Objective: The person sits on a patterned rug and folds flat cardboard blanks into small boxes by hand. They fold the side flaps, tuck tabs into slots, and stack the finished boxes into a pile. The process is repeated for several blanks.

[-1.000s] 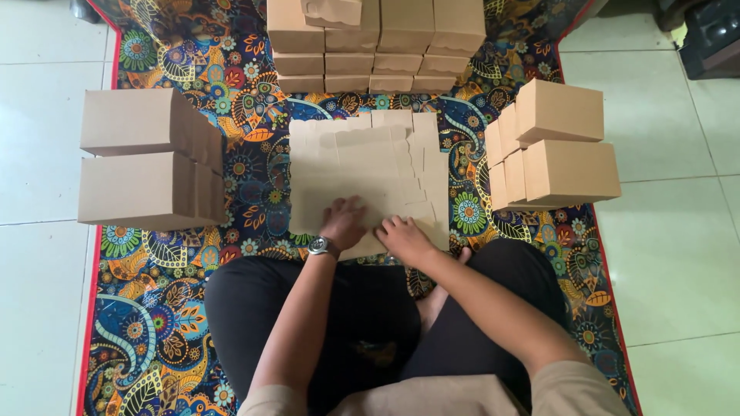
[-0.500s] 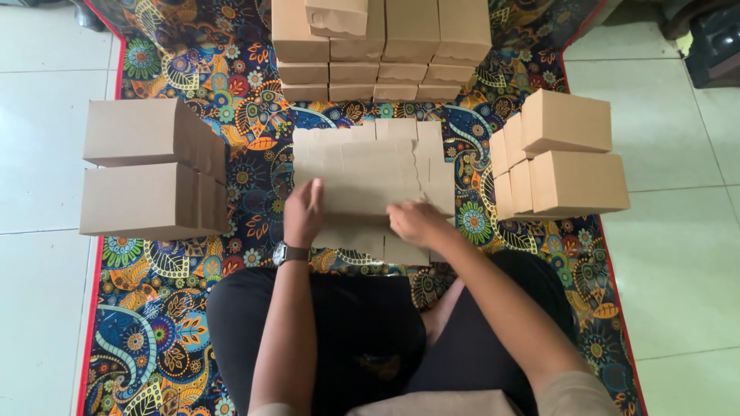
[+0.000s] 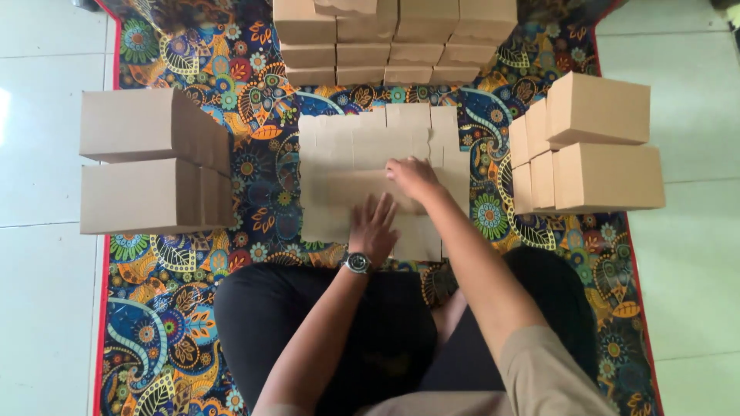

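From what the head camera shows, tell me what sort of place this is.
Probably a home or small workshop floor used for folding boxes: a patterned rug on pale floor tiles, stacks of assembled cardboard boxes, and flat cardboard blanks under both hands.

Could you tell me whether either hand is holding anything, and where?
Nothing is gripped: left hand and right hand press flat on the middle of the flat cardboard sheet.
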